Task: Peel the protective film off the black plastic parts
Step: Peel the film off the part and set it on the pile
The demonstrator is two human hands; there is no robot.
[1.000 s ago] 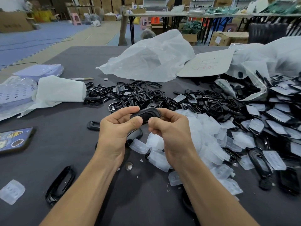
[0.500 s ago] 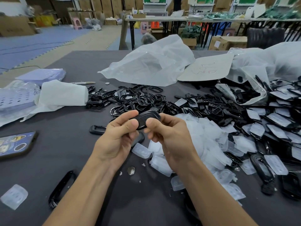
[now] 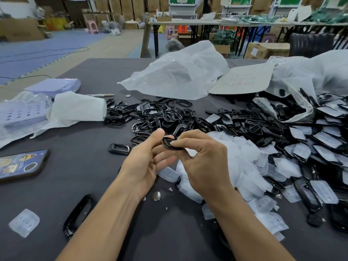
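Partly behind right fingers (image 3: 190, 141), black part (image 3: 167, 144)

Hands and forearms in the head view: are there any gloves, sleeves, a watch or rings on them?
None show. The left hand and right hand are ungloved, with no rings on the fingers that can be seen. The left forearm and right forearm are uncovered down to the frame's lower edge: no sleeve, watch, bracelet or marking shows.

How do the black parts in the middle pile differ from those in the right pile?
Middle pile: bare, glossy open rings. Right pile: many pieces carrying whitish film. The right pile partly sits in a clear bag; the middle pile lies loose on the table. Both are black plastic.
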